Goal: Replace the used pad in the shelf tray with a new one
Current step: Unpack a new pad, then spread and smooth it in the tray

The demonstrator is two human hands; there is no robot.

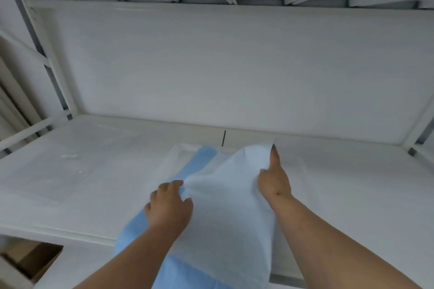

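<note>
Here, white shelf unit (234, 65) fills the view: big flat back panel, upper shelf edge across the top, metal frame posts at left and right. Lower shelf board (70, 183) runs the full width, white, with a thin vertical seam at its back edge near the middle. A clear plastic sheet (68, 159) lies flat on the left half of the shelf, faint glare on it. Pad (225, 206), light blue, sits centre-right on the shelf; its near part hangs over the front edge toward the camera, its far part is lifted off the shelf and bunched, pale whitish face up, deeper blue backing showing along the left side and at the bottom. A white tray or liner edge (185, 148) peeks out just behind the pad's far left corner; cannot tell which. Left hand (168, 204) closed, fingers curled, pinching a fold of the pad near its middle-left. Right hand (273, 179) grips the pad's far right edge, index finger stretched up along the raised corner, other fingers tucked behind the fabric. Both forearms bare, entering from the bottom. Open cardboard box (30, 263) at lower left, below the shelf, only partly in view.
</note>
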